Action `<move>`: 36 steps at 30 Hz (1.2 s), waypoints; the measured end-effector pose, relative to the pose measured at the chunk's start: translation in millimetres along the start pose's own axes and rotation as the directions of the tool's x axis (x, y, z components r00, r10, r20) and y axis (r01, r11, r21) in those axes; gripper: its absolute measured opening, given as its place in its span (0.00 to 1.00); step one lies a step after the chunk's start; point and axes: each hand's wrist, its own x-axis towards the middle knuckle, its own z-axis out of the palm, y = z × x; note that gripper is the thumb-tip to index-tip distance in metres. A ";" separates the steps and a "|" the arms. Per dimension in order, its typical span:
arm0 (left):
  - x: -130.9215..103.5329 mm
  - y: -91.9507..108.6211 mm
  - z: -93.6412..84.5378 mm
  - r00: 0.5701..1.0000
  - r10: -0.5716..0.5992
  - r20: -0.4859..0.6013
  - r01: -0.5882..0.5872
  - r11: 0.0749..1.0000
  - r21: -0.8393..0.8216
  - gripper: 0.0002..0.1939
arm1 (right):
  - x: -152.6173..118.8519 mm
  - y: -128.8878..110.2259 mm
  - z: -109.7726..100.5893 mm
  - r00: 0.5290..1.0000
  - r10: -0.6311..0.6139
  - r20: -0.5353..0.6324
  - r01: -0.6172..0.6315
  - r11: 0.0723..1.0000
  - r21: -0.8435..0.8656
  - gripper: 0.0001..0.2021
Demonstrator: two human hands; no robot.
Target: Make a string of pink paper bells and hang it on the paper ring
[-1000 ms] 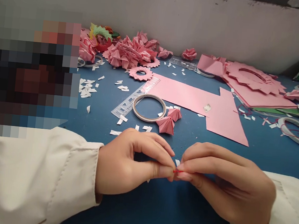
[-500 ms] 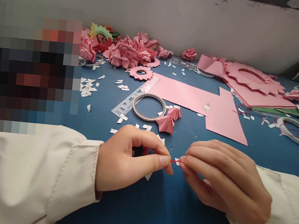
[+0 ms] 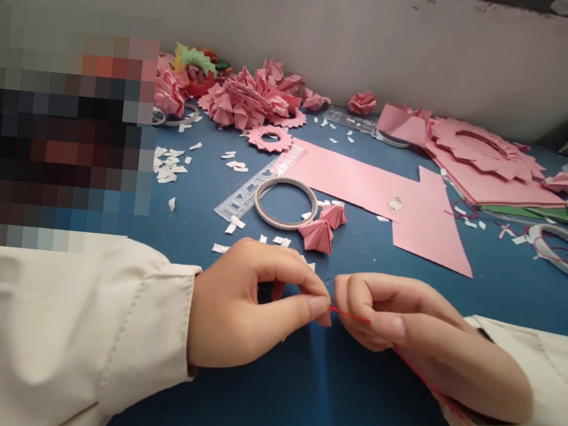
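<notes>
A thin red string point(image 3: 349, 314) stretches between my two hands above the blue table point(image 3: 265, 412). My left hand point(image 3: 267, 308) pinches one end between thumb and index finger. Its other fingers are curled behind. My right hand point(image 3: 427, 340) has thumb and fingers closed on the string, and a length of it runs back below the palm toward the sleeve. Just beyond my hands lie two small folded pink paper pieces point(image 3: 317, 235) beside a roll of tape point(image 3: 260, 200). A clear stencil ruler point(image 3: 239, 197) lies under the roll's left side.
Flat pink paper point(image 3: 355, 173) lies past the tape. Folded pink pieces point(image 3: 239, 100) are heaped at the back left, near white paper scraps point(image 3: 167, 165). Pink sheets point(image 3: 508, 184) and another tape roll point(image 3: 544, 255) are on the right. A blurred area covers the far left.
My right hand has turned, so its thumb now shows on top, and it has shifted slightly right. More red string shows between the hands and under my right palm.
</notes>
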 end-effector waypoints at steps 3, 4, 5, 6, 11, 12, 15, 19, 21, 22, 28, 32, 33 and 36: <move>-0.8 0.4 0.3 0.999 0.023 -0.048 -0.022 0.999 0.032 0.11 | -3.4 6.1 1.5 0.995 -0.071 -0.064 0.052 0.964 -0.260 0.18; -1.1 0.6 0.3 0.998 0.023 -0.063 -0.021 0.999 0.034 0.11 | -4.2 7.7 2.5 0.986 -0.141 -0.091 0.094 0.914 -0.395 0.18; -1.4 0.9 0.3 0.997 0.022 -0.076 -0.020 0.999 0.034 0.11 | -4.5 8.9 3.4 0.964 -0.240 -0.117 0.146 0.838 -0.525 0.17; -1.8 1.2 0.4 0.996 0.021 -0.085 -0.019 0.999 0.031 0.11 | -4.3 9.4 4.2 0.928 -0.350 -0.126 0.195 0.746 -0.637 0.16; -2.3 2.7 0.6 0.995 -0.016 -0.103 0.017 1.000 0.014 0.10 | 0.3 5.8 4.9 0.761 -0.638 -0.118 0.290 0.497 -0.818 0.07; -1.8 3.0 0.5 0.994 -0.033 -0.105 0.034 0.999 0.003 0.09 | 0.7 5.0 5.1 0.751 -0.648 -0.129 0.296 0.504 -0.811 0.08; 0.4 4.1 0.1 0.989 -0.051 -0.137 0.046 0.998 -0.041 0.08 | 0.1 4.8 6.1 0.740 -0.657 -0.146 0.339 0.552 -0.762 0.09; 1.6 6.0 0.6 0.971 -0.011 -0.238 -0.011 0.995 -0.095 0.06 | -2.1 8.6 6.0 0.770 -0.617 -0.163 0.327 0.601 -0.730 0.08; 1.0 6.8 1.3 0.963 -0.007 -0.269 -0.024 0.994 -0.110 0.06 | -2.6 11.8 5.2 0.775 -0.606 -0.181 0.303 0.607 -0.735 0.09; 0.8 7.0 1.5 0.961 -0.007 -0.277 -0.026 0.993 -0.116 0.06 | -2.7 13.5 5.0 0.774 -0.606 -0.182 0.299 0.603 -0.740 0.09; 5.8 5.4 -0.4 0.951 -0.067 -0.301 0.012 0.984 -0.179 0.09 | -2.4 16.9 7.5 0.759 -0.629 -0.165 0.282 0.547 -0.788 0.09; 8.8 3.6 -2.6 0.957 -0.046 -0.286 0.000 0.987 -0.159 0.10 | -2.3 10.1 7.1 0.759 -0.633 -0.151 0.299 0.546 -0.783 0.09; 8.9 3.3 -3.2 0.959 -0.043 -0.281 0.001 0.989 -0.149 0.10 | -2.6 8.3 6.3 0.768 -0.627 -0.132 0.308 0.543 -0.781 0.09; 8.3 3.0 -4.3 0.962 -0.082 -0.261 0.058 0.993 -0.100 0.09 | -3.7 6.4 4.8 0.801 -0.594 -0.072 0.323 0.530 -0.784 0.10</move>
